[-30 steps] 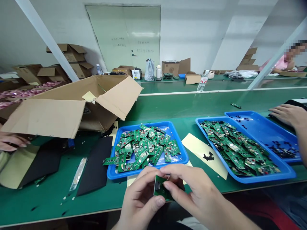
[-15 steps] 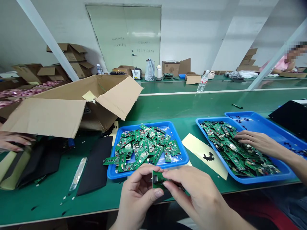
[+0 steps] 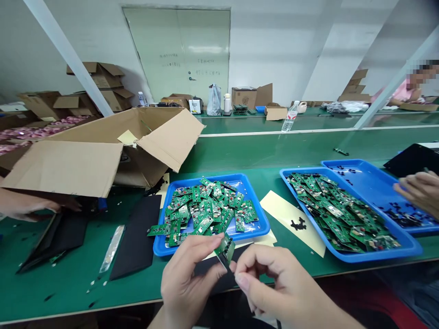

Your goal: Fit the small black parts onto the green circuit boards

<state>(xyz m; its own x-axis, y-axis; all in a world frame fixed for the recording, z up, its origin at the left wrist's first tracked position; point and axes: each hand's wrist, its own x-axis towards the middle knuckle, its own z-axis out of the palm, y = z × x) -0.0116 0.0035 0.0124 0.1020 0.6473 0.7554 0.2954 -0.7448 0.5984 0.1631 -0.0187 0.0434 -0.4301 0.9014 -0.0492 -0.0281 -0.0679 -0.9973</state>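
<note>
My left hand pinches a small green circuit board by its edges, tilted, with a dark part on its face. Close by its lower right corner, my right hand is closed, thumb against index finger; what sits between those fingertips is too small to make out. Just beyond my hands a blue tray holds a heap of similar green boards. Small black pieces lie on a cream paper sheet to the right.
A second blue tray of boards stands right, beside another tray with black pieces. A co-worker's hand is over it. Another person's hand is at left, under an open carton. A black sheet lies left of my tray.
The board in my left hand has tilted, and my right fingers have moved off its face to its lower corner. The right co-worker's hand has left the board tray and moved right.
</note>
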